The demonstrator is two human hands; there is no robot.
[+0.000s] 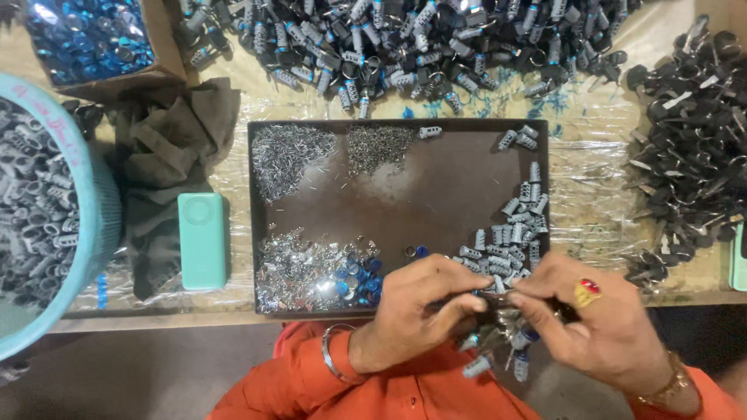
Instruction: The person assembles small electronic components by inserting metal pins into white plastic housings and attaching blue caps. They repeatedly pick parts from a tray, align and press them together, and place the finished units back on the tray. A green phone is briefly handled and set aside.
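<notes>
My left hand (pixel 416 307) and my right hand (pixel 580 319) meet at the near edge of a dark tray (pixel 436 194), fingers pinched together on a small grey lock cylinder (pixel 498 299) with a dark key part. Below the hands, several finished grey cylinders with keys (pixel 498 350) lie on my lap. My right hand wears a ring with a red stone; my left wrist has a metal bangle. On the tray lie grey cylinders (pixel 513 233), thin pins (pixel 284 155), tiny springs (pixel 377 148), silver bits (pixel 296 268) and blue caps (pixel 358 276).
A big pile of grey-and-black assembled locks (pixel 405 47) lies beyond the tray. Black keys (pixel 692 132) are heaped at right. A teal basket of grey cylinders (pixel 47 202), a box of blue caps (pixel 89 35), a dark cloth (pixel 167 155) and a mint green case (pixel 202 241) are at left.
</notes>
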